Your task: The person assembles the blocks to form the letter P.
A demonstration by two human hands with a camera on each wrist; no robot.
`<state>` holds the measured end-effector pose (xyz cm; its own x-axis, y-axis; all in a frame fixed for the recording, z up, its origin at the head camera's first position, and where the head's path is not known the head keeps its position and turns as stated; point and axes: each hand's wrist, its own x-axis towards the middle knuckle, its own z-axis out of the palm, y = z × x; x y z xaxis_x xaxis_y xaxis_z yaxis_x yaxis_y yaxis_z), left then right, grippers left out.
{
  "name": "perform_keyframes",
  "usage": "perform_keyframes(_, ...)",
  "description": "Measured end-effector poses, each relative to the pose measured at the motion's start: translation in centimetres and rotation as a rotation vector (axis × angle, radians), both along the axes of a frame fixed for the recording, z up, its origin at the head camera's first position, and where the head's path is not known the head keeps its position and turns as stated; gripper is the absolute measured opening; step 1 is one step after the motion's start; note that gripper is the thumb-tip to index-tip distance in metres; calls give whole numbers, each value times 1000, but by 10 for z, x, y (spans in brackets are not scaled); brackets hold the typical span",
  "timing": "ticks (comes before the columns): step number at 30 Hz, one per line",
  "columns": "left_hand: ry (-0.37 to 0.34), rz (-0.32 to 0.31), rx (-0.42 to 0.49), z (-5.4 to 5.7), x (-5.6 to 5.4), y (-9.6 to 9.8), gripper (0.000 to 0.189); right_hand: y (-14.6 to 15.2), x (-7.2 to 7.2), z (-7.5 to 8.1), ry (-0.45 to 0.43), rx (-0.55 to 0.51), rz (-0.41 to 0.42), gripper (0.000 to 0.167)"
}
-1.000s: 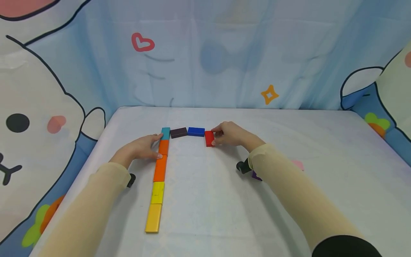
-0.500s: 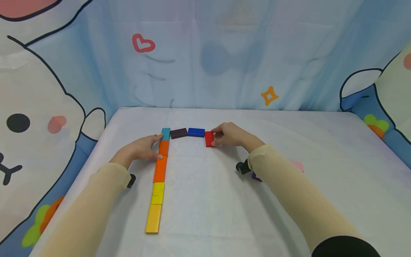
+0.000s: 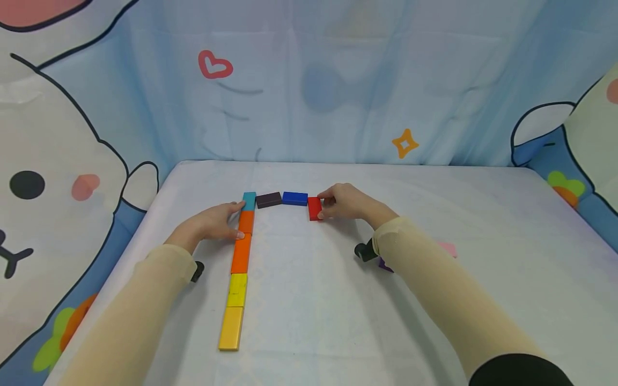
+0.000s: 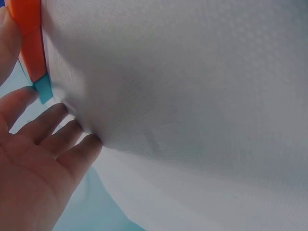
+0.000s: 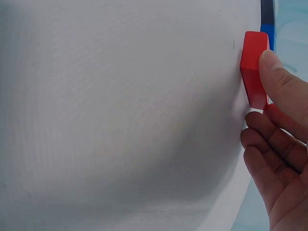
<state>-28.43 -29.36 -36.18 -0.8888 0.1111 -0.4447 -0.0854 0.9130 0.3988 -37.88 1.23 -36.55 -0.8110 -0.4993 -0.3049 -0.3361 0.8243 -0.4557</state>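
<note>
My right hand (image 3: 351,202) pinches a red block (image 3: 314,209) between thumb and index finger, its other fingers curled below. In the right wrist view the thumb (image 5: 270,60) lies against the red block's side. The red block stands at the right end of a blue block (image 3: 295,199), which follows a dark brown block (image 3: 269,200). My left hand (image 3: 208,222) rests beside the left row with fingers nearly straight. Its index fingertip is at the teal block (image 3: 249,200), its thumb at the orange blocks (image 3: 241,253). In the left wrist view the remaining fingers (image 4: 77,156) touch the white cloth.
A yellow block (image 3: 237,290) and a golden-yellow block (image 3: 231,328) continue the left row toward the front. Partly behind the right sleeve (image 3: 434,279) lie a purple piece (image 3: 385,265) and a pink piece (image 3: 448,248). A printed blue curtain (image 3: 338,80) hangs behind the table.
</note>
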Motion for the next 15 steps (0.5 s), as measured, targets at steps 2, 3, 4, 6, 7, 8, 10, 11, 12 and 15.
perform_keyframes(2,2,-1,1,0,0,0,87,0,0,1,1,-2,-1,60)
perform_keyframes(3,4,-2,2,0,0,0,87,0,0,1,2,-2,-1,60)
perform_keyframes(4,5,-2,3,0,0,0,87,0,0,1,2,-3,-1,60)
perform_keyframes(6,5,-1,6,0,-1,0,87,0,1,2,2,-3,-2,60)
perform_keyframes(7,4,1,8,0,-1,0,87,0,1,2,1,-3,-3,60)
perform_keyframes(8,1,3,10,0,-1,0,87,-1,1,2,-1,-2,-3,60)
perform_keyframes(10,-3,6,12,0,-1,0,88,-1,1,2,-5,-1,-8,60)
perform_keyframes(11,-5,7,13,0,0,0,88,-1,1,2,-6,0,-9,60)
perform_keyframes(12,-7,8,12,0,0,0,88,-1,1,2,-7,0,-11,60)
perform_keyframes(15,-5,6,9,1,0,1,88,-2,2,3,-1,0,-10,60)
